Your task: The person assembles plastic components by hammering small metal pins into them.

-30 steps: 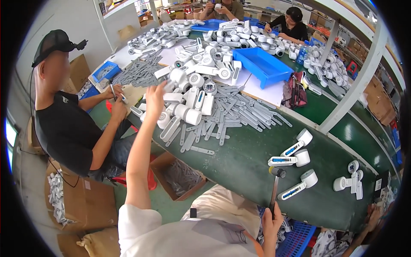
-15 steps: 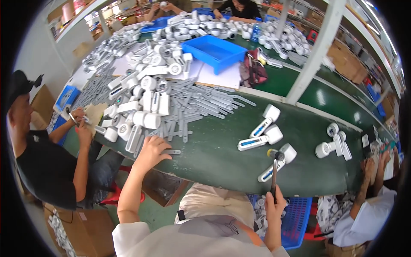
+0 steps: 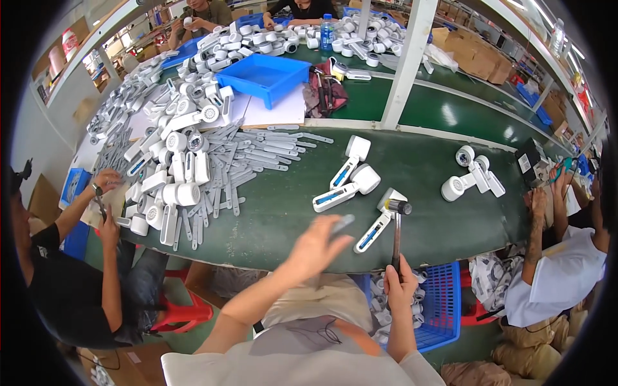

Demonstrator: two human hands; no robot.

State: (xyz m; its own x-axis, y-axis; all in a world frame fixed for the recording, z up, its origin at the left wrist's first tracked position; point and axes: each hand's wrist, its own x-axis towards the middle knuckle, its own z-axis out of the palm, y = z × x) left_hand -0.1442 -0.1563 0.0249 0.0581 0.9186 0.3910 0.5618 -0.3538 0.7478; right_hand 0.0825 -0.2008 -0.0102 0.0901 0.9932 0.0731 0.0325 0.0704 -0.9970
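Note:
My left hand [image 3: 312, 248], a little blurred, is over the table's front edge with a flat grey plastic strip [image 3: 345, 223] pinched between its fingers. A hammer [image 3: 396, 239] with a dark cylindrical head is gripped upright by my right hand [image 3: 400, 283]. Behind the hammer head lies a white handheld device [image 3: 374, 231] with a round head and an open handle showing a blue part. Two more such devices, an upper one [image 3: 347, 168] and a lower one [image 3: 344, 194], lie just beyond, touching or nearly so.
A heap of white devices [image 3: 177, 145] and loose grey strips [image 3: 251, 154] covers the green table's left side. Beyond stands a blue tray [image 3: 264, 77]. Other devices [image 3: 473, 177] lie to the right, near a white post [image 3: 409, 64]. A blue basket [image 3: 444, 315] is below. Co-workers sit around.
My left hand has moved right from the strip pile toward the nearest device, carrying a grey strip. The view has shifted right; my right hand still holds the hammer.

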